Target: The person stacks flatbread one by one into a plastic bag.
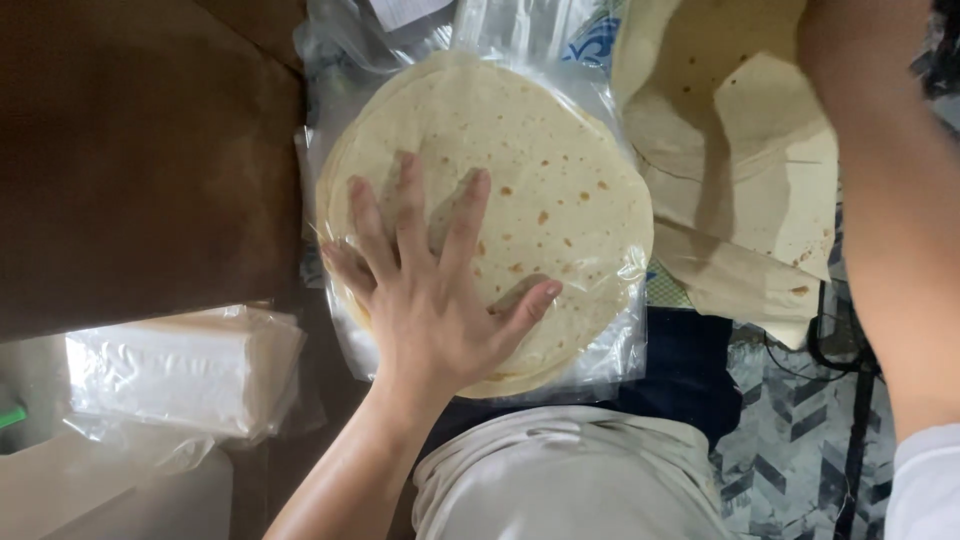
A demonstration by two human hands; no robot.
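We had our left hand [430,300] laid flat on a stack of round tortillas [500,190], palm down, with the fingers [408,200] spread wide and the thumb stretched out toward the right edge of the stack. The hand pinched nothing; it only pressed on top. The tortillas were pale with small brown spots and lay on an opened clear plastic bag [620,350], whose crinkled edge showed all around them. The stack sat in the middle of the view, just above our lap, where light cloth [560,470] covered our knees.

Our right arm [890,230] reached up along the right side of the view. Its hand lay beyond the top edge, so we could not tell how those fingers stood. Just right of the stack, touching its bag, lay loose tortilla sheets [740,170], some folded over and overlapping.

To the left stood a dark brown surface [140,160]. Below it lay a wrapped white packet [180,370] in clear film, well apart from the stack.
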